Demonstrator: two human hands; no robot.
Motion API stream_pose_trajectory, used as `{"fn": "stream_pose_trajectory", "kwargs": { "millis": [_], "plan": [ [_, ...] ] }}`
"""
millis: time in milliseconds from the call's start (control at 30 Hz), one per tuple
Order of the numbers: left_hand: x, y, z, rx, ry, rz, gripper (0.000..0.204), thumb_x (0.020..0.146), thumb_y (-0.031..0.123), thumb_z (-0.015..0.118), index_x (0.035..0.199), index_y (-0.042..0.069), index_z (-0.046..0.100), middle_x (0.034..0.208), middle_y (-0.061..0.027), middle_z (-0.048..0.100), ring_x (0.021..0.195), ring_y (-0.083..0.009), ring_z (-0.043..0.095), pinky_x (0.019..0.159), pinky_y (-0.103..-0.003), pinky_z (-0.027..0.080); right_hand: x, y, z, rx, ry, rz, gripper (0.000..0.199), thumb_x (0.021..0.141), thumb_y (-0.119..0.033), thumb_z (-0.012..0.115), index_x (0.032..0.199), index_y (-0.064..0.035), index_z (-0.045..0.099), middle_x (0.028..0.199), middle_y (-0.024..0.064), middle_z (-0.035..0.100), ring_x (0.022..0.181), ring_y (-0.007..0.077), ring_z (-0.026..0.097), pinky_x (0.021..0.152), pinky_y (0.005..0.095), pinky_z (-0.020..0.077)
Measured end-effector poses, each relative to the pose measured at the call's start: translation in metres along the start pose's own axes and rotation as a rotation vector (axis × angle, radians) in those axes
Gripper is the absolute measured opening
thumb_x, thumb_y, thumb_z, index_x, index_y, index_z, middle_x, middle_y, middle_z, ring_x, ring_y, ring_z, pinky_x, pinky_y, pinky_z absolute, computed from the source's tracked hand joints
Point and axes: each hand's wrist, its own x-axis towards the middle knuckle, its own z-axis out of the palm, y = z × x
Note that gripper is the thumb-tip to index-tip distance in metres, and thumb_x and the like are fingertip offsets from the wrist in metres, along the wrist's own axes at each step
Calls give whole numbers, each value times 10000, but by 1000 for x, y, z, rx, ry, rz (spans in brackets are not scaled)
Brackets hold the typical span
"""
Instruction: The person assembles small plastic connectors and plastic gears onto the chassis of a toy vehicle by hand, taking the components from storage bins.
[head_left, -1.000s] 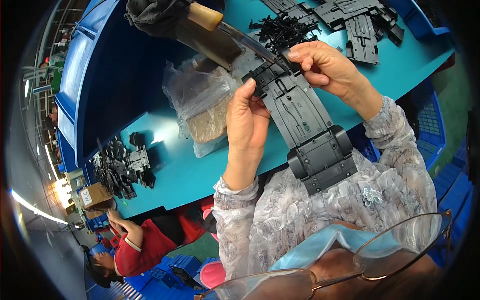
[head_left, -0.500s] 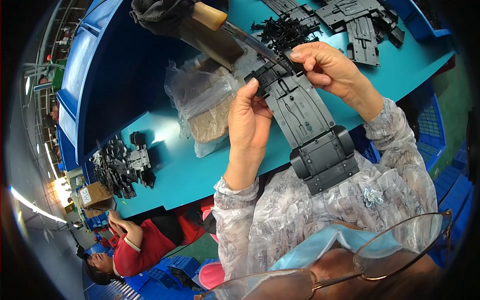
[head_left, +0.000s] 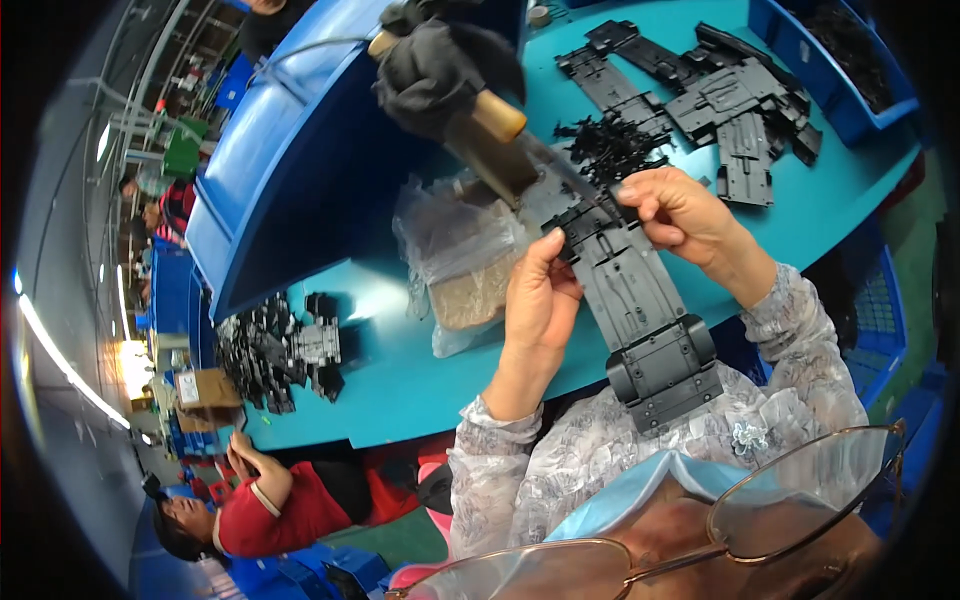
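Observation:
A long black plastic chassis plate (head_left: 632, 290), molded with ribs and holes and wider at its near end, lies tilted between my hands. My left hand (head_left: 540, 320) grips its left edge near the far end, thumb on top. At the far right corner, my right hand (head_left: 690, 225) pinches the plate with thumb and forefinger, the other fingers curled. Against the plate's far end sits the tip of a metal blade (head_left: 565, 170) with a yellowish wooden handle (head_left: 499, 117). Black cloth (head_left: 440, 80) is bundled above that handle. The exact contact at the tip is too small to tell.
A plastic-wrapped brown block (head_left: 470, 290) sits left of the plate on the teal table (head_left: 390, 400). Beyond are a heap of small black parts (head_left: 615, 150), more chassis plates (head_left: 725, 100) and a blue bin (head_left: 860, 110). Left are a large blue bin (head_left: 290, 130), stacked black parts (head_left: 265, 355) and a seated person (head_left: 285, 510).
The whole view has shifted, so the table and hands appear lower and further right. Both hands keep their hold on the chassis plate, its far end still at the blade tip.

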Motion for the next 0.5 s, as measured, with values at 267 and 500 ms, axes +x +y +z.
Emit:
{"fn": "stream_pose_trajectory", "kwargs": {
  "millis": [267,500],
  "plan": [
    [6,-2,-2,-15,-41,15,182,777,103,502,920,-3,539,919,-84,593,862,-153,559,812,-280,430,8,-1,-2,-10,-21,2,112,737,-86,568,647,-47,513,515,-32,458,292,37,301,270,164,181],
    [5,-6,0,-23,-34,38,173,779,104,500,905,-5,546,918,-83,593,849,-157,563,802,-281,434,7,1,-6,-12,-19,16,105,737,-91,574,661,-33,531,528,-17,478,280,51,322,257,171,196]
  ]
}}
